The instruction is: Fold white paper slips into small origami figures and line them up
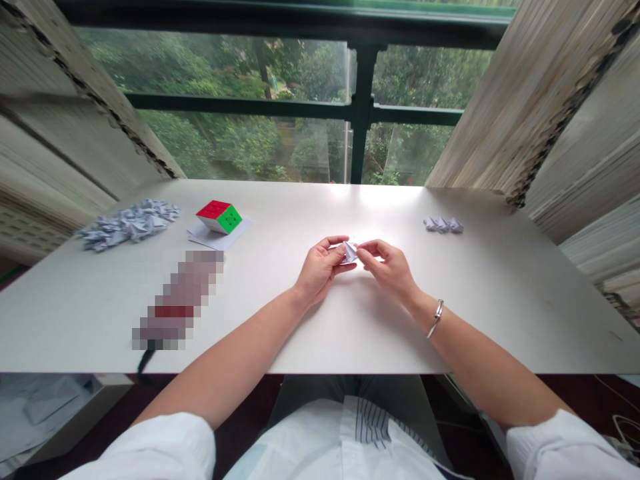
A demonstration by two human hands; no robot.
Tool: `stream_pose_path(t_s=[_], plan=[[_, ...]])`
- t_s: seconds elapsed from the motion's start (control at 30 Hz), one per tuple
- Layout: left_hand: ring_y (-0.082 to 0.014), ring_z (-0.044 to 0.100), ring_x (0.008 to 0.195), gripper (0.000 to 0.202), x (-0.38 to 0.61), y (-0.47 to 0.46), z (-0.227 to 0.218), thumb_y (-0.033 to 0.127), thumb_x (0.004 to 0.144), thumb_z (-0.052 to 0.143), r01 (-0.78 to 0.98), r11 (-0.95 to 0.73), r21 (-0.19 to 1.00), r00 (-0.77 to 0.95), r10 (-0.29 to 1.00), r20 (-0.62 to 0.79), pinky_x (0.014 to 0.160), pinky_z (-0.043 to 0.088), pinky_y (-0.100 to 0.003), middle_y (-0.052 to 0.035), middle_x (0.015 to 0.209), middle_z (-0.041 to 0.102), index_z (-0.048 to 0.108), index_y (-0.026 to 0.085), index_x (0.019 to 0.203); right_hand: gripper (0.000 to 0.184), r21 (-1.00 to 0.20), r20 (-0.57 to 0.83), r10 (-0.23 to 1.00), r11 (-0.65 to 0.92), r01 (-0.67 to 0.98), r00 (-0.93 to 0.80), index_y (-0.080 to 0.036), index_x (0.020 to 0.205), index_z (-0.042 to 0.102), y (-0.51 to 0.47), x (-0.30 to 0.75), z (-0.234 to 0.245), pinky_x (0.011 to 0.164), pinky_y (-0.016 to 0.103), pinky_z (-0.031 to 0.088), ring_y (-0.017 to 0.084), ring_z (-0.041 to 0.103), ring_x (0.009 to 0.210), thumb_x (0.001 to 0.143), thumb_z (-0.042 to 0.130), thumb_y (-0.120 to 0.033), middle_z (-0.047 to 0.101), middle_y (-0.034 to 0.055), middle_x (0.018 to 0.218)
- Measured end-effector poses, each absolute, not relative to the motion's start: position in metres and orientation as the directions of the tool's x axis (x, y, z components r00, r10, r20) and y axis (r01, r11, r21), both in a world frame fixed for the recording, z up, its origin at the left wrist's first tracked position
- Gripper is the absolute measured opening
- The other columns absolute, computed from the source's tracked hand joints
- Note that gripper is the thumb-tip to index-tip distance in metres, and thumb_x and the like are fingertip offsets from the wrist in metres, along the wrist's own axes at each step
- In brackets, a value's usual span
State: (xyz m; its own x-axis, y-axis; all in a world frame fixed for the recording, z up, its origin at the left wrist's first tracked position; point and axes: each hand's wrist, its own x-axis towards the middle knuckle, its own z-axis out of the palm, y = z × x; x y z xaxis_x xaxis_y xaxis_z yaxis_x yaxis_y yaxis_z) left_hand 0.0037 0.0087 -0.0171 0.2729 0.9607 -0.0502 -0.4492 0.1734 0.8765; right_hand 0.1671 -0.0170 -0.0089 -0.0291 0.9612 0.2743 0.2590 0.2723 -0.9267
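Just above the middle of the white table (pixel 400 333), my left hand (pixel 320 268) grips a small folded white paper piece (pixel 350 252) between thumb and fingers. My right hand (pixel 387 265) meets it from the other side, thumb and fingertips pinched at the paper's right edge. A silver bracelet circles my right wrist. Off to the right lies a short row of folded paper pieces (pixel 443 225), joined or set close together; I cannot tell which. A heap of similar folded paper pieces (pixel 131 224) spreads over the table's far left.
A Rubik's cube (pixel 220 217) with red and green faces rests on white paper sheets (pixel 199 236), left of my hands. Nearer to me is a pixelated long object (pixel 180 300) with a dark cord. Window and curtains border the table's far side.
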Motion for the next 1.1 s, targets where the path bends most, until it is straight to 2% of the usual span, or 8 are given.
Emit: stream_pose_path(t_s=[0.07,0.13,0.23,0.33,0.53,0.77,1.1], plan=[[-0.0139,0.068,0.076,0.035,0.002,0.009,-0.016,0.025,0.077,0.078,-0.431,0.187,0.883,0.297,0.953,-0.057,0.071,0.062,-0.031,-0.0051,0.088,0.072,0.066,0.015,0.108,0.032,-0.992,0.108,0.993,0.111,0.062,-0.05,-0.019,0.091,0.069,-0.015,0.171,-0.005,0.064,0.028,0.059,0.017,0.066,0.081,0.083,0.066,-0.049,0.071,0.0049,0.088],[-0.0132,0.067,0.074,0.036,0.001,0.009,-0.015,0.025,0.075,0.079,-0.411,0.205,0.888,0.322,0.944,-0.069,0.069,0.062,-0.03,-0.0044,0.086,0.071,0.067,0.015,0.108,0.033,-0.998,-0.022,0.996,-0.027,-0.06,-0.09,-0.018,0.087,0.069,-0.014,0.176,-0.001,0.062,0.026,0.058,0.017,0.065,0.082,0.078,0.073,-0.049,0.069,0.0042,0.085],[-0.0134,0.067,0.074,0.037,0.0,0.008,-0.012,0.026,0.073,0.081,-0.389,0.232,0.892,0.358,0.93,-0.086,0.068,0.062,-0.029,-0.0053,0.089,0.071,0.07,0.014,0.106,0.031,-0.974,-0.142,0.97,-0.172,-0.144,-0.2,-0.017,0.083,0.07,-0.014,0.183,0.002,0.06,0.024,0.058,0.016,0.064,0.082,0.074,0.078,-0.046,0.067,0.004,0.084],[-0.0144,0.068,0.077,0.037,-0.001,0.008,-0.01,0.024,0.072,0.083,-0.392,0.255,0.884,0.392,0.916,-0.091,0.07,0.061,-0.029,-0.0067,0.094,0.072,0.071,0.014,0.105,0.029,-0.952,-0.204,0.939,-0.256,-0.167,-0.277,-0.017,0.082,0.071,-0.014,0.188,0.004,0.059,0.024,0.059,0.016,0.063,0.081,0.071,0.082,-0.041,0.066,0.0039,0.082],[-0.0153,0.069,0.076,0.031,-0.004,0.006,-0.006,0.025,0.071,0.083,-0.376,0.287,0.881,0.45,0.888,-0.097,0.072,0.06,-0.03,-0.0053,0.091,0.073,0.073,0.015,0.099,0.029,-0.934,-0.235,0.91,-0.309,-0.18,-0.341,-0.016,0.081,0.072,-0.013,0.19,0.002,0.059,0.024,0.06,0.015,0.063,0.079,0.069,0.084,-0.039,0.066,0.0043,0.082],[-0.0165,0.07,0.076,0.03,-0.004,0.005,-0.005,0.027,0.071,0.084,-0.36,0.28,0.89,0.463,0.882,-0.09,0.073,0.058,-0.031,-0.006,0.089,0.073,0.073,0.014,0.095,0.03,-0.942,-0.232,0.921,-0.293,-0.164,-0.313,-0.015,0.078,0.073,-0.012,0.19,0.002,0.058,0.024,0.06,0.015,0.062,0.076,0.066,0.085,-0.039,0.066,0.0048,0.078],[-0.0201,0.071,0.082,0.026,-0.005,0.003,-0.004,0.026,0.069,0.085,-0.335,0.279,0.9,0.48,0.873,-0.091,0.082,0.056,-0.039,-0.0064,0.09,0.074,0.074,0.015,0.09,0.029,-0.945,-0.231,0.911,-0.293,-0.144,-0.341,-0.013,0.079,0.073,-0.012,0.191,0.001,0.057,0.022,0.059,0.013,0.062,0.072,0.066,0.086,-0.036,0.066,0.0043,0.077]])
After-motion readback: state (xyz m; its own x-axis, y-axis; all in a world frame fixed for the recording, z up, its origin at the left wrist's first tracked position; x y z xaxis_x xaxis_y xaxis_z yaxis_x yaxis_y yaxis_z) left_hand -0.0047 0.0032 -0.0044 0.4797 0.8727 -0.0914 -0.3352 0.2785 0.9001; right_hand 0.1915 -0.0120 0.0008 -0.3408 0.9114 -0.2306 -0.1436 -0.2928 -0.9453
